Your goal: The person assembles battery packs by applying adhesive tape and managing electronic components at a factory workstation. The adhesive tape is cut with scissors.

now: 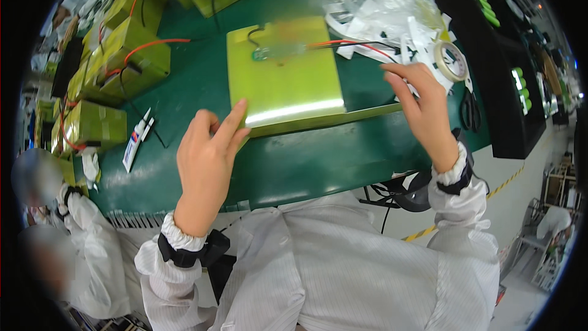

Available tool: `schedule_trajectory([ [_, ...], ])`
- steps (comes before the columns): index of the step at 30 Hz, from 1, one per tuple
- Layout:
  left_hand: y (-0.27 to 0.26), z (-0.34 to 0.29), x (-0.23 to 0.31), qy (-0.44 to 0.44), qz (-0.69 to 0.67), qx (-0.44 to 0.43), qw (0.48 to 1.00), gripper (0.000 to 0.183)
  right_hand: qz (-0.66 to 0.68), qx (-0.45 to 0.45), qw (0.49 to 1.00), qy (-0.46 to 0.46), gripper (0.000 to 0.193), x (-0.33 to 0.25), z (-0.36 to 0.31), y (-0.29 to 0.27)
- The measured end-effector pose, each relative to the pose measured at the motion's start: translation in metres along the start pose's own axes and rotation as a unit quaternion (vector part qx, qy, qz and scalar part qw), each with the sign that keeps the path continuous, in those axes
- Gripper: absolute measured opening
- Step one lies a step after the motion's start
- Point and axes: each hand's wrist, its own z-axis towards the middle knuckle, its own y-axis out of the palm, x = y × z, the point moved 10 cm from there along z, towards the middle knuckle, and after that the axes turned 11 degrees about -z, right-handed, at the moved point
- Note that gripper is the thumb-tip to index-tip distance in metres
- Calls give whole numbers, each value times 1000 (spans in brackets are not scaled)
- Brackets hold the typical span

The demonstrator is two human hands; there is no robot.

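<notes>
A flat battery pack [285,86] in shiny yellow-green wrap lies before me, with a small green circuit board [261,54] and a short black wire on top. Red and black wires [358,43] run rightward from it. My left hand [208,153] touches the pack's near left corner, index fingertip on top and thumb by the front side, fingers apart. A narrow yellow-green strip [373,111] stretches from the pack's near right corner toward my right hand [422,101]. That hand hovers by the wire ends, its thumb and forefinger bent and slightly apart; the other fingers are mostly hidden.
Several wrapped battery packs [138,58] with wires stand at left and back. A glue tube [136,144] lies on the green table [282,175]. Right are a tape roll [450,61], scissors [470,109], clear plastic bags [380,0] and a black rack [517,129]. Another person's sleeve [92,233] shows lower left.
</notes>
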Motion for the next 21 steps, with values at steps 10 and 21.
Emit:
schedule_trajectory([
  [10,17,1,14,-39,129,-103,986,44,4,23,995,-100,55,27,71,30],
  [21,12,-1,-14,-73,-148,-24,986,34,-34,-114,975,-188,42,37,52,66],
])
